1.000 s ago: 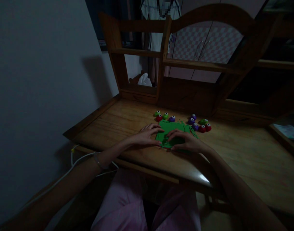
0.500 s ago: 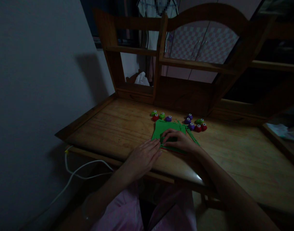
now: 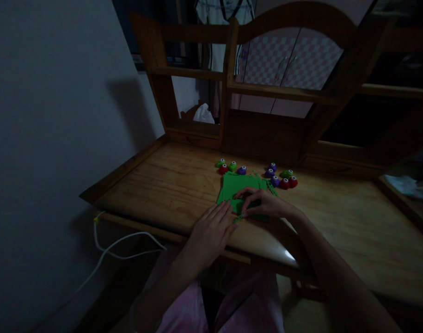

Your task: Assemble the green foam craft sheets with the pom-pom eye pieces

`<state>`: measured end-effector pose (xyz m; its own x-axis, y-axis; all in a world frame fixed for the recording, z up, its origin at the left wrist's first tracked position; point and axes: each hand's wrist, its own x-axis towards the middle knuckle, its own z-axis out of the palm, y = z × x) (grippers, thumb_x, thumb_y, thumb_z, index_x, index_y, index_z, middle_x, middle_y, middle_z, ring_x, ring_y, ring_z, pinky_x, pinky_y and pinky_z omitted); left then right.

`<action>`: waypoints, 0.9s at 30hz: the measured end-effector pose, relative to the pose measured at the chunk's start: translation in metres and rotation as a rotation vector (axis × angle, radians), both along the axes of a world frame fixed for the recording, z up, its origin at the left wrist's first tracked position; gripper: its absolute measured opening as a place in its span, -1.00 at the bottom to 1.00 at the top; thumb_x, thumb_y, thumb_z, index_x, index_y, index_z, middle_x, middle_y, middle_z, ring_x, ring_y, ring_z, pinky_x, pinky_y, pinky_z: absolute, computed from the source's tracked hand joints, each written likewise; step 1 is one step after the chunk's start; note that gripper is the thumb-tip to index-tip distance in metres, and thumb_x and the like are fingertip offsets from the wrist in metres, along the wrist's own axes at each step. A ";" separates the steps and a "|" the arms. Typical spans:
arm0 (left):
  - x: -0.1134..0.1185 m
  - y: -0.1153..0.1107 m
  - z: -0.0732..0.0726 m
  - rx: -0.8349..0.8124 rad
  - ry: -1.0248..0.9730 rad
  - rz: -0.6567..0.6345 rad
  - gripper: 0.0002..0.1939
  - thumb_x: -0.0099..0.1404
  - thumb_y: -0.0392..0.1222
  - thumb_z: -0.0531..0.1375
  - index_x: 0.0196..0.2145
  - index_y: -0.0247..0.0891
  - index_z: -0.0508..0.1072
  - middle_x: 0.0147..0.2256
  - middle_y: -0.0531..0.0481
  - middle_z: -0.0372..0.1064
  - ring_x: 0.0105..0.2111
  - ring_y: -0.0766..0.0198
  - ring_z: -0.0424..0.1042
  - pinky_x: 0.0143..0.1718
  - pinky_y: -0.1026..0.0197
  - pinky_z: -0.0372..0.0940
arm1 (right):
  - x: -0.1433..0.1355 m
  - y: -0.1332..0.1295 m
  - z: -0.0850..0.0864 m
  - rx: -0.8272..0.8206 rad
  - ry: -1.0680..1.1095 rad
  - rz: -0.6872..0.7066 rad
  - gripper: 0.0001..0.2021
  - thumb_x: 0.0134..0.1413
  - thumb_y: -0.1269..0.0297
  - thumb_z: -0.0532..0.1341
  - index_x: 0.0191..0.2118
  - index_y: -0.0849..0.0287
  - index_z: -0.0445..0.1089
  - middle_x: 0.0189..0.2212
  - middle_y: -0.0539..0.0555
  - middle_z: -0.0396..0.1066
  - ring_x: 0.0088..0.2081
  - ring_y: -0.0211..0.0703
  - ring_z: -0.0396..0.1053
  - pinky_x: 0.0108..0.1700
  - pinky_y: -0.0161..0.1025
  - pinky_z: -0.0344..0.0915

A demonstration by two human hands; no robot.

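Observation:
A stack of green sheets (image 3: 228, 186) lies on the desk, with a thin red edge showing along its near side. My left hand (image 3: 211, 229) rests flat with fingers stretched out, its fingertips on the sheets' near left corner. Over the near part of the stack, my right hand (image 3: 263, 202) has thumb and fingers pinched on a thin green strip (image 3: 238, 218) that sticks out toward the left hand. More narrow green strips with cut-out holes (image 3: 271, 187) lie along the right and far edges of the sheets.
Behind the sheets stand several small red, green and purple pieces with white round tops, among them a red one (image 3: 223, 169) and a purple one (image 3: 274, 181). A wooden shelf unit (image 3: 228, 92) rises at the desk's back. A white cable (image 3: 138, 232) hangs at the front left.
My right hand has moved slightly right and nearer to me, drawing the green strip out past the sheets' near edge. My left hand has stayed nearly in place.

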<state>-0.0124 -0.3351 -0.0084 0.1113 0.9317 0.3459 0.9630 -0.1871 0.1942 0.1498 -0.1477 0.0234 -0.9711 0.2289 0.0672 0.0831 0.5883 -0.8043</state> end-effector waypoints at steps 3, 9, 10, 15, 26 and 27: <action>0.005 -0.001 -0.002 0.023 0.002 0.022 -0.50 0.42 -0.05 -0.07 0.21 -0.36 0.14 0.24 -0.22 0.06 0.24 0.13 0.04 0.23 0.03 0.07 | 0.003 0.000 0.007 -0.001 -0.011 0.031 -0.73 -0.08 0.09 0.35 -0.22 0.04 0.52 0.03 0.05 0.28 0.10 -0.08 0.23 0.19 -0.09 0.11; 0.014 -0.003 0.003 0.021 -0.015 0.070 -0.58 0.40 -0.03 -0.04 0.12 -0.23 0.29 0.23 -0.18 0.08 0.22 0.06 0.08 0.20 -0.04 0.10 | 0.004 0.006 0.003 0.013 0.006 -0.045 -0.69 -0.05 0.10 0.33 -0.14 0.04 0.48 0.00 0.06 0.31 0.06 -0.08 0.26 0.17 -0.06 0.12; 0.015 -0.002 0.004 0.024 -0.016 0.078 -0.59 0.40 -0.03 -0.04 0.12 -0.21 0.29 0.22 -0.17 0.08 0.22 0.06 0.09 0.20 -0.04 0.10 | 0.003 0.006 0.000 0.013 0.014 -0.062 -0.71 -0.05 0.10 0.33 -0.17 0.05 0.49 -0.02 0.06 0.32 0.05 -0.08 0.27 0.16 -0.06 0.13; 0.018 0.000 0.002 0.054 -0.017 0.095 -0.58 0.39 -0.03 -0.03 0.14 -0.19 0.26 0.20 -0.16 0.12 0.20 0.05 0.12 0.18 -0.07 0.11 | -0.002 0.005 -0.008 0.011 0.043 -0.107 -0.79 -0.05 0.11 0.33 -0.29 0.09 0.50 -0.07 0.07 0.33 0.00 -0.08 0.30 0.13 -0.06 0.16; 0.023 0.001 0.002 0.018 0.016 0.143 -0.58 0.39 -0.01 -0.03 0.06 -0.28 0.33 0.19 -0.23 0.14 0.21 0.04 0.10 0.20 -0.05 0.07 | 0.000 0.008 -0.010 0.015 0.077 -0.068 -0.82 -0.01 0.13 0.32 -0.32 0.10 0.53 -0.12 0.07 0.34 -0.06 -0.13 0.32 0.07 -0.12 0.21; 0.023 0.001 0.002 0.020 0.018 0.144 -0.59 0.39 -0.01 -0.03 0.04 -0.29 0.35 0.18 -0.23 0.16 0.20 0.03 0.11 0.20 -0.06 0.07 | 0.001 0.009 -0.009 0.011 0.070 -0.068 -0.82 -0.02 0.13 0.32 -0.32 0.10 0.53 -0.11 0.07 0.33 -0.06 -0.13 0.32 0.07 -0.12 0.21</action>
